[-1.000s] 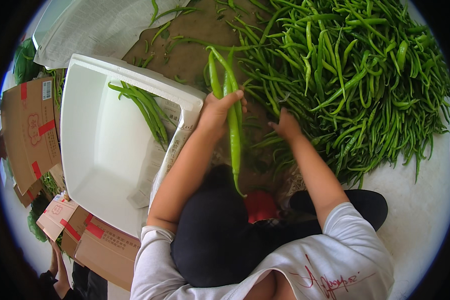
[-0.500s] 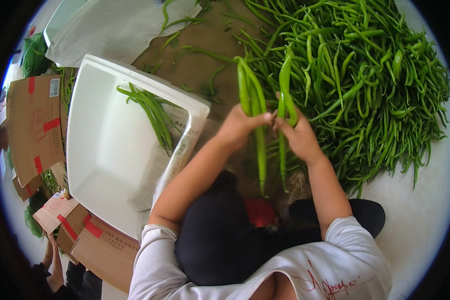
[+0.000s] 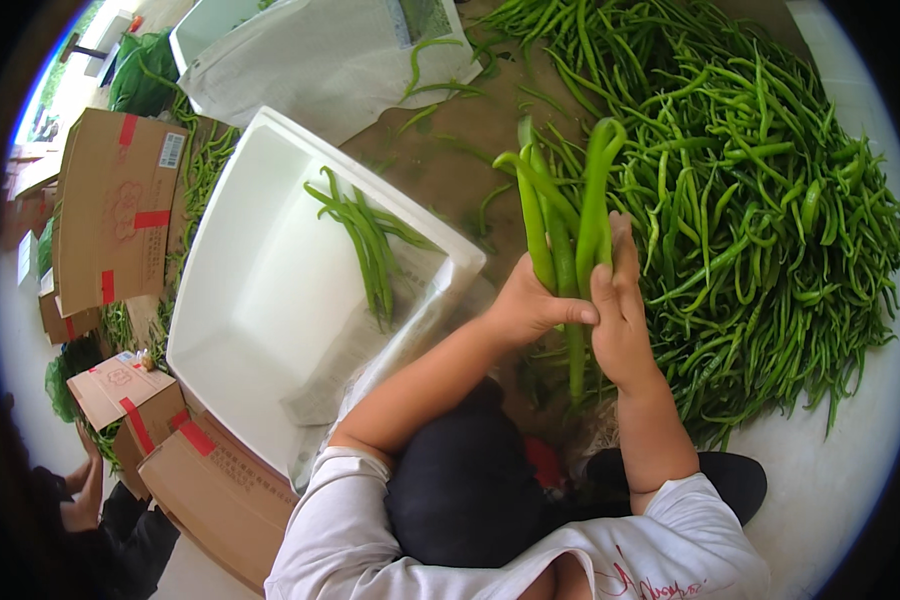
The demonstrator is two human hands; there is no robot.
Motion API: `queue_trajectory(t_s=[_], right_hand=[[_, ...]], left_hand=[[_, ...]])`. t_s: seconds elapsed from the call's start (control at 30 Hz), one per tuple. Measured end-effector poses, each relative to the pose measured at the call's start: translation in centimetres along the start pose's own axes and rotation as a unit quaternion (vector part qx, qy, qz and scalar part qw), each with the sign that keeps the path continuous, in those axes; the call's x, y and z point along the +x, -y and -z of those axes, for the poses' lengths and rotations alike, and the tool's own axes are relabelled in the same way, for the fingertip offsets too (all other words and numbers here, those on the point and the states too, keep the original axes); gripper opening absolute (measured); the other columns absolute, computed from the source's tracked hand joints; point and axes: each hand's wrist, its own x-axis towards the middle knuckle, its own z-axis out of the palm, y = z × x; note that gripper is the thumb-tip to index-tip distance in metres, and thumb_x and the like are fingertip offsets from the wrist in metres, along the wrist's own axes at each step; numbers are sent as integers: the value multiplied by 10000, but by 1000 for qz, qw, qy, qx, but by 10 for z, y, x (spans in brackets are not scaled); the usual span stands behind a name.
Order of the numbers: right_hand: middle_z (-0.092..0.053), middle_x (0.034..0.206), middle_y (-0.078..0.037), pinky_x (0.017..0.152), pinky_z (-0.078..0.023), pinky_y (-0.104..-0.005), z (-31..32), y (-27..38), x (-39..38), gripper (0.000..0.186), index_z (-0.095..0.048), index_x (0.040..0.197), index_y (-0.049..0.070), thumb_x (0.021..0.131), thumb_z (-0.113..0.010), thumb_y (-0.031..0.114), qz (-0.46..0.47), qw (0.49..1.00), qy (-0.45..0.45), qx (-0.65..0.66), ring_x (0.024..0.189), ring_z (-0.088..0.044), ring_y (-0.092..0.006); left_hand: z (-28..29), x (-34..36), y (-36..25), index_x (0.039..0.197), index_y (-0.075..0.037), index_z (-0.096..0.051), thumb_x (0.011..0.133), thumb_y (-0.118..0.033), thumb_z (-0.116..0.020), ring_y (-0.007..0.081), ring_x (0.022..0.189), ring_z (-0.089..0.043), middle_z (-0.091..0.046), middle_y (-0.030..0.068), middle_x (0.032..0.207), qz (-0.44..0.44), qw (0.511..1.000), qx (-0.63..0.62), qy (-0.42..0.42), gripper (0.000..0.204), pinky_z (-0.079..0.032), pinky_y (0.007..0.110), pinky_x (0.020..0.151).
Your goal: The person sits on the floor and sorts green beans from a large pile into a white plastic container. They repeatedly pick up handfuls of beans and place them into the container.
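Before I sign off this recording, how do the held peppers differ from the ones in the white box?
Support: the held peppers are in the grip of the left hand, with the right hand against them; the boxed peppers lie in the white box, untouched.
Apparent size: the held peppers look larger than the boxed peppers, perhaps from being nearer the camera.
Both are long, slender and green.

Red script (image 3: 660,583) on shirt (image 3: 670,535), barcode (image 3: 172,150) on carton (image 3: 90,215)
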Motion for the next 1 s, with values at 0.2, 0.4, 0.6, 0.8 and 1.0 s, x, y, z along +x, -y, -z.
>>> queue_trajectory(t_s=[0.2, 0.4, 0.6, 0.8, 1.0], right_hand=[[-160, 1519, -217, 1114, -179, -426, 6, 48, 9, 786, -71, 1466, -29, 940, -506, 361, 62, 978, 97, 172, 1391, -205, -326], [-389, 1384, -187, 990, -364, -365, 27, 20, 2, 673, -207, 1459, 24, 905, -563, 164, -60, 972, 5, 226, 1193, -436, -249], [-469, 1269, -181, 859, -437, -297, 14, -36, -21, 526, -309, 1382, -39, 915, -513, 92, -202, 949, 50, 236, 1005, -523, -181], [-498, 1234, -170, 840, -441, -281, -2, -60, -17, 494, -340, 1350, -57, 910, -521, 76, -238, 949, 77, 191, 947, -532, -153], [-551, 1180, -155, 857, -462, -322, -17, -109, -19, 467, -387, 1333, 7, 897, -543, 71, -228, 967, 95, 67, 991, -555, -200]], left_hand=[[16, -11, -65, 1176, -23, -490, 617, -99, -800, 243, 990, -595, -596, 122, 1097, -7, 997, -2, -81, 644, -491, 368, 814], [116, -85, -179, 1378, -98, -355, 868, -168, -572, 154, 941, -540, -500, 47, 1074, -277, 906, -305, -94, 559, -493, 299, 843], [242, -151, -116, 1075, 51, -547, 827, -150, -624, 224, 874, -610, -614, 185, 938, -1, 891, -107, -442, 328, -529, 352, 786], [309, -94, -65, 1172, 40, -514, 854, -120, -624, 256, 949, -588, -615, 153, 1025, -13, 892, -74, -446, 373, -493, 354, 833], [301, -59, -3, 1357, 67, -315, 755, -237, -745, 335, 1111, -516, -525, 232, 1175, 202, 608, 441, -629, 799, -433, 416, 929]])
